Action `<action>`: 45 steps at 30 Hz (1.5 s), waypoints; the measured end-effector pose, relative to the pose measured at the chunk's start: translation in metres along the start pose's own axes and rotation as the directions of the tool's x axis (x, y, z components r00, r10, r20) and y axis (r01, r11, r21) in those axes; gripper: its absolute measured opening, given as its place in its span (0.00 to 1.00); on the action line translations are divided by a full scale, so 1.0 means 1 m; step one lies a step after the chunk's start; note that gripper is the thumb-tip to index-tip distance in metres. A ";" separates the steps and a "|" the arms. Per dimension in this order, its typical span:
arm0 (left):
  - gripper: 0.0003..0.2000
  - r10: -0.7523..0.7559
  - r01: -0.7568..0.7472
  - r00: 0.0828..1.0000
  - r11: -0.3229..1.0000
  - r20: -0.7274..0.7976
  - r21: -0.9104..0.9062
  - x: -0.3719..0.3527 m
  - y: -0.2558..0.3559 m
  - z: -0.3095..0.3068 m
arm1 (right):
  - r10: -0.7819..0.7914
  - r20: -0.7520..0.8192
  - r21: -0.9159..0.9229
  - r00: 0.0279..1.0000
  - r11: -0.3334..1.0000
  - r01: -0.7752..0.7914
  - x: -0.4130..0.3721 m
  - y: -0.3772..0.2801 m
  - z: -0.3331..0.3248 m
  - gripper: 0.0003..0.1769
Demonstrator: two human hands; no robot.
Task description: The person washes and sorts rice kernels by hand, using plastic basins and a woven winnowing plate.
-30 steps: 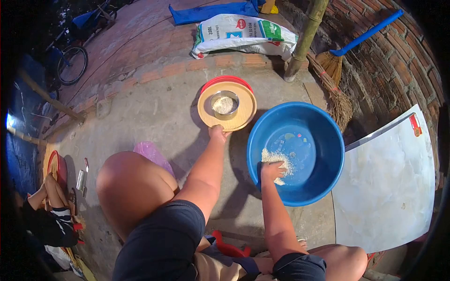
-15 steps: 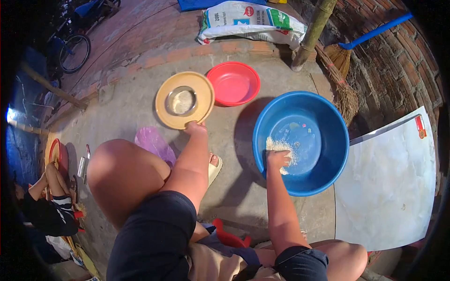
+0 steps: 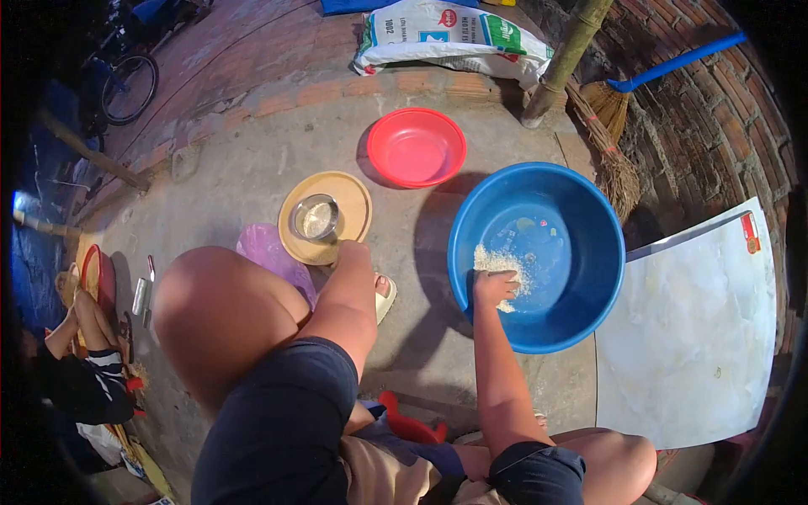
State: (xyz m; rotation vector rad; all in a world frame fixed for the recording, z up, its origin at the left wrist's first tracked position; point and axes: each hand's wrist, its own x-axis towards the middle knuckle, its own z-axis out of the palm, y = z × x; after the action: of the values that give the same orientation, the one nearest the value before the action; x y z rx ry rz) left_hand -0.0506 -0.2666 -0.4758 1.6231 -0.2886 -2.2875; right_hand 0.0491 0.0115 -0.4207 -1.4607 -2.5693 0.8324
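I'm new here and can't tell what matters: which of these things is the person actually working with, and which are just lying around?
In use: left hand gripping the tan plate, which carries a steel cup; right hand on the grain in the blue basin.
Lying about: red bowl, printed sack, broom, white board, pink bag, bicycle.

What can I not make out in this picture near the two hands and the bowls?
Head view, all items:
1. right hand in blue basin: its back hides the fingers on the grains.
2. left hand at tan plate: its own back hides the fingertips.
3. steel cup: contents too small to name.
4. white sack: print too small, top edge cuts it.
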 end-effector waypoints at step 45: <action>0.24 0.573 -0.556 0.676 -0.017 0.464 0.831 -0.116 -0.097 0.011 | -0.368 0.018 0.131 0.930 0.923 0.363 0.020 0.035 0.004 0.28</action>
State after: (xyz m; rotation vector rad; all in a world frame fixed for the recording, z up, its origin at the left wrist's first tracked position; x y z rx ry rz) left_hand -0.0391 -0.1339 -0.4033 1.3516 -2.2745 -1.2803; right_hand 0.0641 0.0406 -0.4454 -0.8944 -2.6411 0.9516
